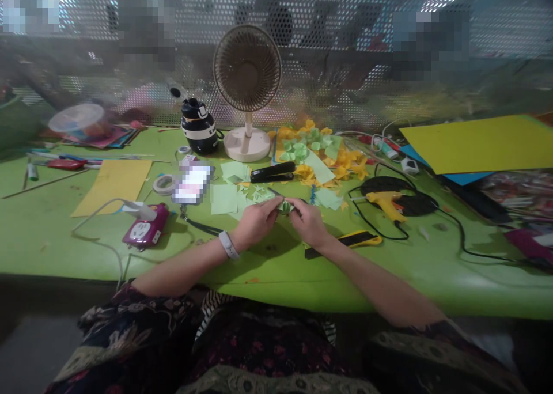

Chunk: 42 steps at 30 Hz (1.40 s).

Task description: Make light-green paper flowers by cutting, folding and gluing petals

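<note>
My left hand (258,222) and my right hand (307,220) meet above the middle of the green table. Between their fingertips is a small piece of light green paper (285,207), curled or folded, pinched from both sides. A thin dark tip shows by the left fingers, too small to name. Just beyond the hands lie green paper scraps (259,194), square green sheets (223,199) and a black stapler (272,172). Behind the stapler, to the right, is a pile of green paper flowers (295,150) and orange paper flowers (348,162).
A yellow utility knife (363,239) lies beside my right forearm. Further right are a yellow glue gun (387,203) and its cord. A fan (247,145), a dark bottle (199,130), a phone (193,184), a tape roll (165,184) and a purple power socket (146,228) stand or lie leftward.
</note>
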Available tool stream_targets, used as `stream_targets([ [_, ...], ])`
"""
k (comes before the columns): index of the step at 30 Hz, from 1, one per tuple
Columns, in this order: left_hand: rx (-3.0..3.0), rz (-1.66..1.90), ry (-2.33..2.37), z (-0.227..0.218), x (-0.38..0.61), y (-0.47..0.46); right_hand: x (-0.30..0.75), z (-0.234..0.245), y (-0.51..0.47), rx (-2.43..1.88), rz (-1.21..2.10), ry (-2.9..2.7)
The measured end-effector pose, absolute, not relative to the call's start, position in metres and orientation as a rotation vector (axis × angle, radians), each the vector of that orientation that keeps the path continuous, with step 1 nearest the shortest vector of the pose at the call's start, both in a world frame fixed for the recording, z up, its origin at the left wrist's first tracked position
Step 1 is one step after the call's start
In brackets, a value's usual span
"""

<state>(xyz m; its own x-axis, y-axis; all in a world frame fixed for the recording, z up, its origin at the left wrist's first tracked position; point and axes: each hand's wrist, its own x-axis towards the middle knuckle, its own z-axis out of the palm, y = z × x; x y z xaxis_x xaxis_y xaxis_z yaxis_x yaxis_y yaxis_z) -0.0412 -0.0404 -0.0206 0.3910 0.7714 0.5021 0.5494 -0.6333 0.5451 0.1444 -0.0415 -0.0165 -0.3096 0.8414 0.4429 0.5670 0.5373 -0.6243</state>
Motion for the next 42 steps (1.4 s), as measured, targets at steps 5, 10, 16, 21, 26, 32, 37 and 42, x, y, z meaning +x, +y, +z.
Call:
stream_targets([
  [5, 2.265, 1.083, 1.113, -0.024, -0.036, -0.044, 0.144, -0.015, -0.043, -1.168, 0.472, -1.988],
  [10, 2.193, 1.130, 1.088, -0.034, -0.030, -0.048, 0.141, -0.016, -0.044, -1.163, 0.501, -1.971],
  [16, 2.236, 1.116, 0.888, -0.043, -0.031, -0.052, 0.140, -0.010, -0.051, -0.971, 0.851, -2.002],
  [21, 2.337, 1.095, 0.797, -0.041, -0.028, -0.060, 0.138, -0.002, -0.061, -0.920, 1.144, -2.096],
  [26, 2.325, 1.087, 0.789, -0.038, -0.024, -0.065, 0.134, -0.002, -0.068, -0.845, 1.252, -2.112],
  [32, 2.226, 1.078, 0.813, -0.025, -0.030, -0.058, 0.135, 0.002, -0.060, -0.881, 1.249, -1.919],
  [37, 2.055, 1.025, 0.857, -0.025, -0.037, -0.048, 0.136, -0.004, -0.048, -0.962, 1.262, -1.813],
  [42, 1.862, 1.020, 0.904, -0.035, -0.034, -0.042, 0.135, -0.008, -0.047, -1.108, 1.161, -1.842],
])
